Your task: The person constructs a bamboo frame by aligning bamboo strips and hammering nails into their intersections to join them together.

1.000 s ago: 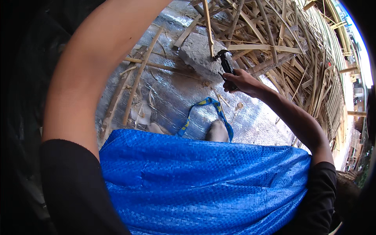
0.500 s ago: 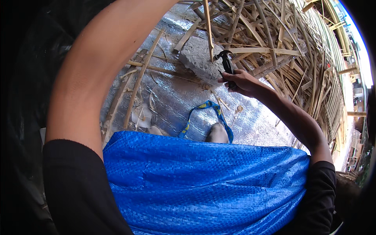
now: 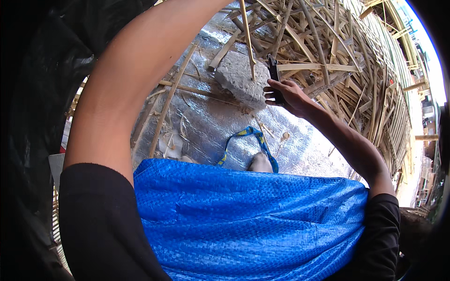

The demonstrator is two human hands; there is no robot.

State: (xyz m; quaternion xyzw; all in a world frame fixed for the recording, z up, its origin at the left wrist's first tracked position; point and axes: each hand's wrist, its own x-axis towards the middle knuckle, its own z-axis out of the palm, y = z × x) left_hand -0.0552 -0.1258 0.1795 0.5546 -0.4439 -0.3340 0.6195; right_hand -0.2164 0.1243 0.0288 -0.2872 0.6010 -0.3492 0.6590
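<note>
Black, the hammer [image 3: 273, 70] sits near the right edge of the stone block [image 3: 236, 77], fingers of the right hand [image 3: 290, 97] curled round it. A bamboo strip [image 3: 249, 42] ends over the block. Striking seems in hand; a blow calls for a steady strip. The left arm [image 3: 136, 70] arches forward, its hand unseen, grip unknown.

The right hand [image 3: 289, 96] partly hides the black hammer [image 3: 273, 69], and beyond this grip the upper edge crops the bamboo strip [image 3: 249, 42] and the whole left hand.
</note>
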